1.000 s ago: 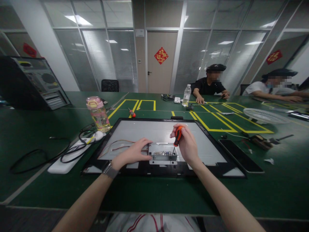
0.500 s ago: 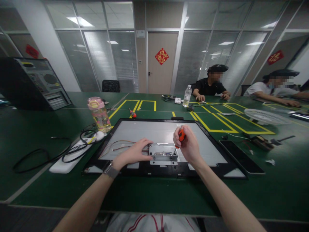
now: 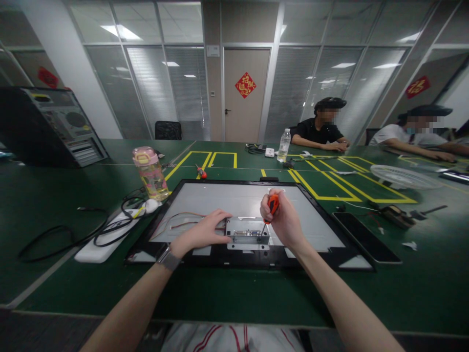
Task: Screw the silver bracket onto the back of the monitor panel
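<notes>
Screwdriver [image 3: 273, 204] clenched in right hand [image 3: 287, 225], slants down to right end of metal box [image 3: 240, 226]; tip too small to make out. Left end of box grasped between thumb and fingers of left hand [image 3: 205, 230]. Under box, black-framed grey panel [image 3: 220, 195], flat on green table [image 3: 234, 298]. Rightward, black phone [image 3: 366, 238]; leftward, white power strip [image 3: 93, 250] and pink-lidded bottle [image 3: 151, 177].
</notes>
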The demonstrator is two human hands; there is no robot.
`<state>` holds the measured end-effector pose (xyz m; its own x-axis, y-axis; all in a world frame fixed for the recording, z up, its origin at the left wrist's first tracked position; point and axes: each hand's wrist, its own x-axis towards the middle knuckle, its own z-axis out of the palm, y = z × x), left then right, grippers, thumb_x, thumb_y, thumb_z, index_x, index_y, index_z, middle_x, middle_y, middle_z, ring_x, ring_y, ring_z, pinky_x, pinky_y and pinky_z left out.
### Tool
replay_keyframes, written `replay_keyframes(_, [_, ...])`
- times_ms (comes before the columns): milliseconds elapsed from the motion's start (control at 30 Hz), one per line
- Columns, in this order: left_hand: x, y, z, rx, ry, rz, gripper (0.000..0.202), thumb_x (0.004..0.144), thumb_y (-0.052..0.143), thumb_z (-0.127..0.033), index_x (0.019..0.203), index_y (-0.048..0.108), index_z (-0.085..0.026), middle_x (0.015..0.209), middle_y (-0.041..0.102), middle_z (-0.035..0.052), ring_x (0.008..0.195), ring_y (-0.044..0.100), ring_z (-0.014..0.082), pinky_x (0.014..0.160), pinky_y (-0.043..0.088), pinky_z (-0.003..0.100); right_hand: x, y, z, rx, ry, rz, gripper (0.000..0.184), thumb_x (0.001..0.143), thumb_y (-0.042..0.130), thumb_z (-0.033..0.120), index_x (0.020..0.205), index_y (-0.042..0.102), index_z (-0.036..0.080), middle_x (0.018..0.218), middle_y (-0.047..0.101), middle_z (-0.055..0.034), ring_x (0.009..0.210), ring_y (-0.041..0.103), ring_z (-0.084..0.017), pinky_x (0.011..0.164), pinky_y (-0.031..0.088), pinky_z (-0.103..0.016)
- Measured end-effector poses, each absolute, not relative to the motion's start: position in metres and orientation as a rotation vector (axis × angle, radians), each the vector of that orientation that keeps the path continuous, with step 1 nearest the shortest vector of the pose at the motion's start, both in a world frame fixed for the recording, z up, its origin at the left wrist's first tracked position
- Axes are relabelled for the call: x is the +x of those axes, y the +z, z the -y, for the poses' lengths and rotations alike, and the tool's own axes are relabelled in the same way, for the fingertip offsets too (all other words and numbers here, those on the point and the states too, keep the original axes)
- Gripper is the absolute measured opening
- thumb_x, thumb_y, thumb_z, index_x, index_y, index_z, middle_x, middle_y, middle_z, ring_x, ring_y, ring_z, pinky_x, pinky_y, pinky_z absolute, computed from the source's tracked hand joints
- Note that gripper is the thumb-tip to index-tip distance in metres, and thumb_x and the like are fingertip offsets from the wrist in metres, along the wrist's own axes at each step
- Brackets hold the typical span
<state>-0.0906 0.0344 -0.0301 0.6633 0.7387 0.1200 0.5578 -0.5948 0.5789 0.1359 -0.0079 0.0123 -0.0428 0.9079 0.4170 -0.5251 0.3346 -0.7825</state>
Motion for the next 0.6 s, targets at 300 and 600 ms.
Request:
replay_keyframes(300, [-0.0913,-0.0315,-0.0352,2.392,0.494,-0.988,0.058,0.076,0.068,-0.038,0.129,0.048,-0.024,0.122,0.051,0.007,0.111,0.051,0.024,0.098,0.04,0.034,0.1385,0.0136,0.0072,-0.433,1.265,1.087,0.024,0.084,0.06,0.043,0.078,0.05,0.022,0.056,0.044,0.006,0.045,0.031,-0.008,0.046,0.021,-0.023])
replay_keyframes(600, [-0.0907,-0.0292,-0.0337,2.367,0.477,-0.999,0.058,0.076,0.068,-0.039,0.129,0.048,-0.024,0.124,0.05,0.0078,0.113,0.051,0.0251,0.1,0.039,0.035,0.142,0.0163,0.0059,-0.496,1.252,1.082,0.031,0.081,0.061,0.047,0.068,0.05,0.021,0.063,0.043,0.0025,0.051,0.037,-0.011,0.048,0.03,-0.025])
